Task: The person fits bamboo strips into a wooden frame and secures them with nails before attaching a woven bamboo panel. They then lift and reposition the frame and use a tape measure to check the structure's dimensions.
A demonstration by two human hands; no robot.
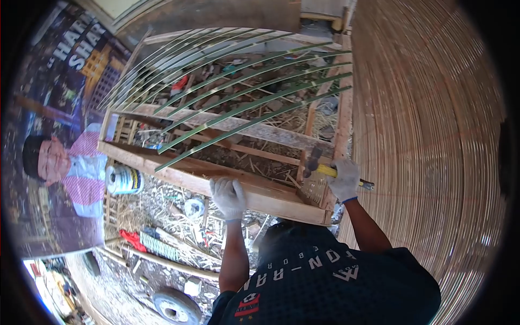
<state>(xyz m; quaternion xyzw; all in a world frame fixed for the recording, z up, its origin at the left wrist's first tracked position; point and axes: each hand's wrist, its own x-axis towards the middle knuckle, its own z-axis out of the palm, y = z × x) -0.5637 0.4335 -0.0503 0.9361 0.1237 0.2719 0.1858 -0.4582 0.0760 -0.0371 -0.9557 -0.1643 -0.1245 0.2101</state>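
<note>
My right hand (pixel 345 181), in a white work glove, is closed round the yellow handle of a hammer (pixel 326 170). Its dark head is to the left, above the right end of a wooden frame (pixel 271 199). The gloved fingers of my left hand (pixel 228 197) are bent over the near beam of that frame, gripping it. Long green bamboo strips (pixel 227 123) lie slantwise in a row across the frame, their left ends reaching toward the near beam. The undersides of my fingers are hidden.
A woven bamboo wall (pixel 417 124) stands close on the right. To the left are a paint can (pixel 123 180) and a printed banner (pixel 59 206). Straw, rubble and a wheel (pixel 177 307) lie on the ground, with a red cloth (pixel 132 240) by a bamboo pole.
</note>
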